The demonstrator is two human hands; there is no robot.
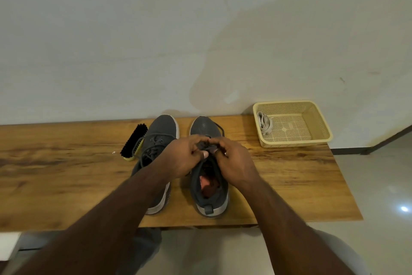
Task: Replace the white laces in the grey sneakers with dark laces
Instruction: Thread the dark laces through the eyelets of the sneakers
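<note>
On the wooden worktop point(289, 185) before you, your left hand point(185, 159) and right hand point(234, 163) pinch the dark lace point(206, 146) over the right sneaker point(208, 185). Beside it sits the left sneaker point(160, 136), already dark-laced, then a brush point(133, 142). Farther right, white laces point(264, 124) lie in a basket point(312, 139).

Wooden table point(66, 174) against a pale wall. Two grey sneakers side by side, toes to the wall. Left sneaker point(159, 139) laced dark, partly behind the left forearm. Both hands over the right sneaker point(209, 188): left hand point(186, 159) and right hand point(234, 163), fingers curled, pinching the dark lace point(206, 146) at the upper eyelets. Black-bristled brush point(133, 142) just left of the left sneaker. Cream basket point(321, 127) at the far right corner; white laces point(265, 124) bunched inside, at its left side
</note>
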